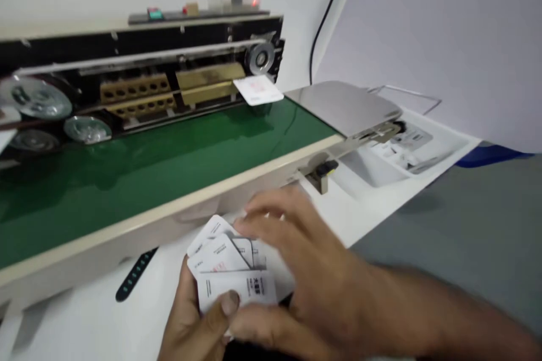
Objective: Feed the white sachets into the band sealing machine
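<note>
My left hand (195, 316) holds a fanned bunch of small white printed pouches (237, 287) with rounded corners, its thumb pressed on the front one. Black lettering shows on them, and one bears a red mark. Around their right side curves my right hand (305, 271), slightly blurred, with thumb and fingers apart. Its index fingertip is close to an upper pouch and its thumb is by the lower edge; whether they touch, I cannot tell. Another white pouch (258, 90) with a red print sticks out from the band sealing machine (139, 90), above the green conveyor belt (169, 163).
A metal plate (347, 104) extends from the belt's right end. Beyond it, a white tray (402, 152) holds pale items. A black strap-like piece (135, 273) hangs below the belt's front rail. Wheels and brass-coloured blocks line the machine's open front. A black cable (324, 22) runs behind.
</note>
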`<state>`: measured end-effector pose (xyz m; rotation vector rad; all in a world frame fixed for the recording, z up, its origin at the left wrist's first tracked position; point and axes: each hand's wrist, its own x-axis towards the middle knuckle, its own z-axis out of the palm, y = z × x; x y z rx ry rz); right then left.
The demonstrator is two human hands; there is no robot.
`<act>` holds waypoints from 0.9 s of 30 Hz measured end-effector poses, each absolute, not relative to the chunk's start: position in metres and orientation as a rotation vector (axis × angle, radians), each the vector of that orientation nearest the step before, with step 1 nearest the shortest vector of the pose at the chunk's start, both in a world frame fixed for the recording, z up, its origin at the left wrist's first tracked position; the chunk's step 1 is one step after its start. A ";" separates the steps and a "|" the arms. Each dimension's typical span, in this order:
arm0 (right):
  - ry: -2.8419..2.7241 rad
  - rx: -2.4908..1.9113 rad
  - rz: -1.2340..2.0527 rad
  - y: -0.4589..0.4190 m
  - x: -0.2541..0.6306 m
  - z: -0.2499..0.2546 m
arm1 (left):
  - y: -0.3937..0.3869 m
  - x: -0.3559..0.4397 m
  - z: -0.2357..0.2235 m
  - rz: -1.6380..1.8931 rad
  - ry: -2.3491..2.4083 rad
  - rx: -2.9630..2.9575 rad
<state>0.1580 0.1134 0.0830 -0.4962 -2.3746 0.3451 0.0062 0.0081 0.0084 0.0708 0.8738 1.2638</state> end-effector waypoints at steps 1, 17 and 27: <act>-2.462 -0.504 0.450 0.102 0.159 0.071 | 0.008 0.007 0.009 1.291 0.844 0.024; -1.888 -0.946 0.886 0.079 0.148 0.005 | 0.013 0.006 0.003 1.410 1.051 -0.006; -1.760 -1.000 1.209 0.067 0.143 0.002 | 0.015 0.007 0.004 1.403 1.059 -0.032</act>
